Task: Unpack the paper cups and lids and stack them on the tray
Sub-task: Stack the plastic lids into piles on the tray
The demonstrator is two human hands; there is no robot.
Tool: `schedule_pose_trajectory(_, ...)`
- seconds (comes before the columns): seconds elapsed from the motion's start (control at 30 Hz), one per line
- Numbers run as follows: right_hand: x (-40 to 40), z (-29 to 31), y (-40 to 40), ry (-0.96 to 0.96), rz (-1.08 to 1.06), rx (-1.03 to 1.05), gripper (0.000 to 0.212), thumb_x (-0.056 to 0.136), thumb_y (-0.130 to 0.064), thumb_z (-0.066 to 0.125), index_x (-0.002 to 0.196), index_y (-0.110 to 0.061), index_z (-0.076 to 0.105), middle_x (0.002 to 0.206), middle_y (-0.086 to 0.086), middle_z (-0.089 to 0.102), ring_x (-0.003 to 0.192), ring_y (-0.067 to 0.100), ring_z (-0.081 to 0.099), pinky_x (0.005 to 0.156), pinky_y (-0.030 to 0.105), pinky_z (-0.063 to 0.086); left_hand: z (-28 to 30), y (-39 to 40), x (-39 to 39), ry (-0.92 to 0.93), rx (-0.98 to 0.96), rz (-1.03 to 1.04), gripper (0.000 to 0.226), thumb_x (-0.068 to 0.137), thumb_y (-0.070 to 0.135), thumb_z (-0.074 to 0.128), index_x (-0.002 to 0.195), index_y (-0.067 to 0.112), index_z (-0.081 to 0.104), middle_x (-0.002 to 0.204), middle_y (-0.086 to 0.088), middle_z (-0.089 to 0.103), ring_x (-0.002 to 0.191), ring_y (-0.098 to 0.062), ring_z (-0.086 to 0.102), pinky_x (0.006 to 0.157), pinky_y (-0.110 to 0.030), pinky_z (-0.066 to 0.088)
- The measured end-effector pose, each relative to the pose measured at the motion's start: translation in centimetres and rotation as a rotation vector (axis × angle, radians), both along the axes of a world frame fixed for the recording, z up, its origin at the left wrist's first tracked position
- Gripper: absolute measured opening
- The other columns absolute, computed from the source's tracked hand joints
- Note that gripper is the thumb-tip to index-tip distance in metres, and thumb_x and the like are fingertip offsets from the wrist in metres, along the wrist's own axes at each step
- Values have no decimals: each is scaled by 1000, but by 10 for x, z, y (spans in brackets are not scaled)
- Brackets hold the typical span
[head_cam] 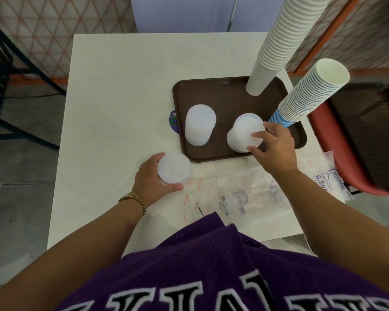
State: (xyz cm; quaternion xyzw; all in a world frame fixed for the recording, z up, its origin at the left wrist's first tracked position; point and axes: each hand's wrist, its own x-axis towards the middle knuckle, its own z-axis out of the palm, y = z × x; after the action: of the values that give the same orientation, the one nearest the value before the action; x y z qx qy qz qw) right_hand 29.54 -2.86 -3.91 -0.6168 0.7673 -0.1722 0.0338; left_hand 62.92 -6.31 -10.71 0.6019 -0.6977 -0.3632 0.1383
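A brown tray (225, 97) lies on the white table. On it stand two tall stacks of paper cups: an upside-down white stack (276, 41) at the back and a blue-patterned stack (310, 95) at the right. Two stacks of translucent lids rest on the tray, one on the left (199, 127) and one on the right (245, 131). My right hand (276, 147) grips the right lid stack from its near right side. My left hand (151, 180) holds a third lid stack (173, 168) on the table, just in front of the tray's near left corner.
Empty clear plastic bags (245, 196) lie crumpled on the table near me, one more (328, 176) hanging off the right edge. A purple sticker (173, 122) peeks from under the tray's left side. A red chair (357, 135) stands at the right, a dark frame (0, 86) at the left.
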Motion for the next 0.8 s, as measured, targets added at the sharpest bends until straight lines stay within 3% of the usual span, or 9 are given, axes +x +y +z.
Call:
schedule_pose_trajectory(0.23, 5, -2, -3, 68, 13, 35, 28, 78, -28, 80, 98, -12, 70, 129, 9, 60, 116, 33, 51, 93, 49, 43, 1, 0, 0, -3, 8, 4, 116, 46, 61, 89, 142, 21, 38, 141, -2, 49, 129, -25, 45, 107, -50, 41)
schedule_pose_trajectory(0.43, 14, 0, -2, 108, -31, -46, 38, 76, -39, 78, 102, -14, 66, 131, 11, 56, 119, 33, 47, 96, 48, 40, 0, 0, 1, 20, 19, 5, 120, 41, 72, 81, 141, 23, 38, 139, -1, 50, 127, -24, 46, 105, -51, 42)
schedule_pose_trajectory(0.6, 47, 6, -8, -33, 80, -188, 26, 83, -38, 67, 90, -13, 68, 102, 7, 64, 98, 28, 54, 82, 38, 39, 2, 2, -1, 18, -1, 10, 111, 50, 56, 89, 143, 20, 38, 141, -2, 47, 129, -24, 42, 108, -45, 38)
schedule_pose_trajectory(0.7, 81, 9, -7, -207, 172, -43, 17, 88, -30, 69, 87, -13, 72, 88, 1, 64, 86, 17, 54, 77, 34, 47, 2, 2, -2, 14, -14, 6, 109, 54, 54, 89, 143, 20, 37, 142, -3, 46, 130, -24, 41, 108, -44, 37)
schedule_pose_trajectory(0.8, 113, -1, -2, -314, 188, 182, 19, 90, -33, 67, 102, -19, 73, 98, -2, 63, 92, 12, 56, 84, 34, 51, 1, 3, -1, 20, -7, 15, 108, 53, 54, 89, 143, 21, 37, 143, -2, 46, 130, -24, 40, 108, -43, 36)
